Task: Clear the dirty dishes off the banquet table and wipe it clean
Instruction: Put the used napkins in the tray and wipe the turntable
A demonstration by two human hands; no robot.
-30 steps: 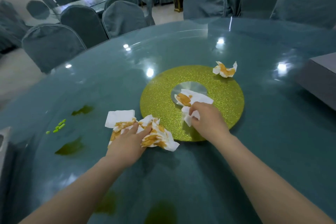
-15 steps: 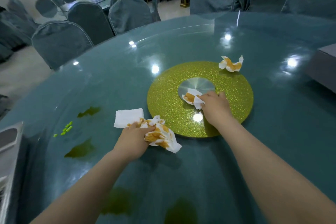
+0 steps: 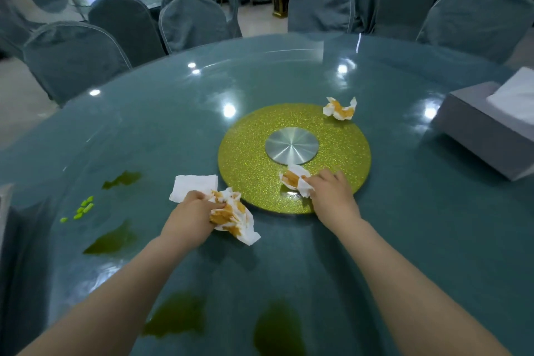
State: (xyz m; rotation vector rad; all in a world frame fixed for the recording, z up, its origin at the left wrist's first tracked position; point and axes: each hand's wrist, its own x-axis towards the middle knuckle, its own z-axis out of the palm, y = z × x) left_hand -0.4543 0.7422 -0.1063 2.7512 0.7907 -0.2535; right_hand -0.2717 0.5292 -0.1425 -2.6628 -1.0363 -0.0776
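Far left on the glass worktop [image 3: 150, 130] there's some green bits [image 3: 82, 209] and dark green smears [image 3: 111, 241]. Left hand [image 3: 192, 218] is bunched around a stained napkin wad [image 3: 231, 215] just off the gold turntable [image 3: 294, 157]. Right hand [image 3: 332, 191] pinches a smaller stained napkin [image 3: 296, 180] on the turntable's near edge (orange gunk on both). Another crumpled napkin [image 3: 339, 109] sits at the far rim; tissue box [image 3: 485, 127] far right.

Hidden and cut-off parts

The tissue box [image 3: 488, 130] ran off the right edge; the left hand [image 3: 189, 220] covered part of its stained napkins [image 3: 231, 215]; a pale object at the left edge [image 3: 4, 211] was unidentifiable.
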